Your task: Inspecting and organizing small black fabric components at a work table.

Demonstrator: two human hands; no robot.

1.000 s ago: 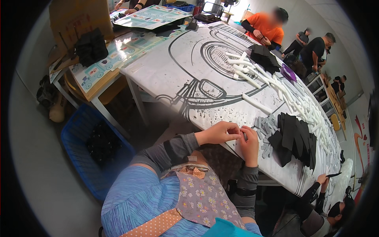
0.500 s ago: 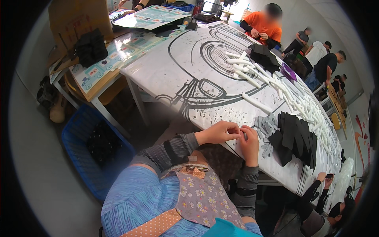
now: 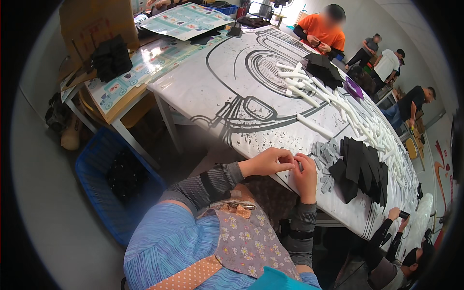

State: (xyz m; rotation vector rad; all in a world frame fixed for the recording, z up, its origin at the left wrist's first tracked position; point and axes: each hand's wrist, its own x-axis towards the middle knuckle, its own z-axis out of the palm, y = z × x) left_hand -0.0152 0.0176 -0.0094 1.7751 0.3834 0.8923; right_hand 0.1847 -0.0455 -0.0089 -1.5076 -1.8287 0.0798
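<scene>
At the near edge of the long white printed counter (image 3: 227, 92), two hands meet over one small grey piece.

Far left, a blue plastic crate (image 3: 92, 169) with dark pieces inside sits on the floor beside the counter's legs. The left hand (image 3: 268, 162) has its fingers pinched narrow on a small grey flat piece (image 3: 298, 166), and the right hand (image 3: 305, 176) closes on the same piece from the other side, both right at the counter's rim. Just beside them lies a scatter of loose grey strips (image 3: 326, 154), then a heap of black flat foam pieces (image 3: 362, 169), and beyond that a long row of white foam sticks (image 3: 357, 121). Judging by those piles, plenty remains to handle. Open surface lies ahead of the hands; the right is crowded.
</scene>
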